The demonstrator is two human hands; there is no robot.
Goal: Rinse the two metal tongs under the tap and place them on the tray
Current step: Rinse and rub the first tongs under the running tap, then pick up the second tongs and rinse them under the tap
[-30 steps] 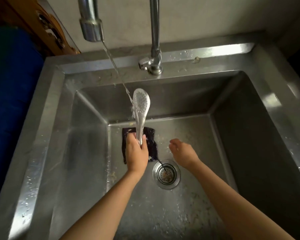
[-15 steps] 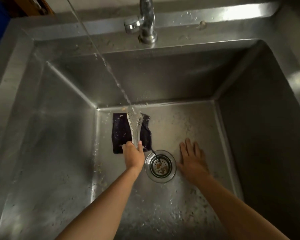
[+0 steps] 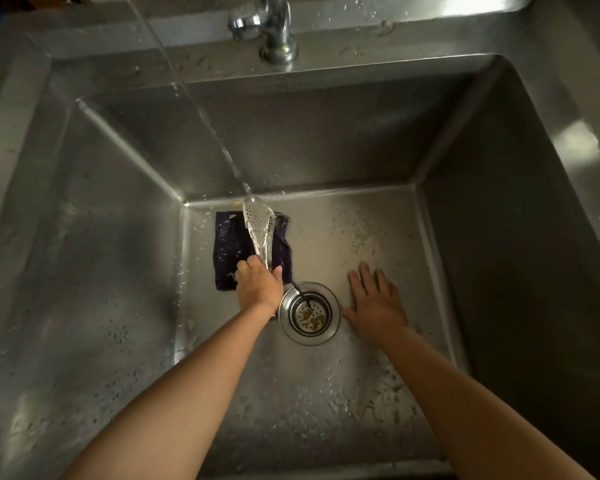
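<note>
My left hand [image 3: 258, 285] grips the handle end of a pair of metal tongs [image 3: 260, 227], whose perforated head points away from me. A stream of tap water [image 3: 201, 109] slants down from the upper left and lands on that head. My right hand [image 3: 374, 303] lies flat on the sink floor, fingers spread, holding nothing, just right of the drain. The base of the tap [image 3: 277, 32] stands on the back ledge. No second pair of tongs and no tray is in view.
A deep steel sink [image 3: 326, 140] fills the view. A dark purple cloth [image 3: 231, 252] lies on its floor under the tongs. The round drain strainer [image 3: 309, 313] sits between my hands, with food bits in it. Crumbs and droplets speckle the floor.
My left hand lowered the tongs from high under the spout down near the sink floor. My right hand dropped and spread flat on the floor. The view tilted downward.
</note>
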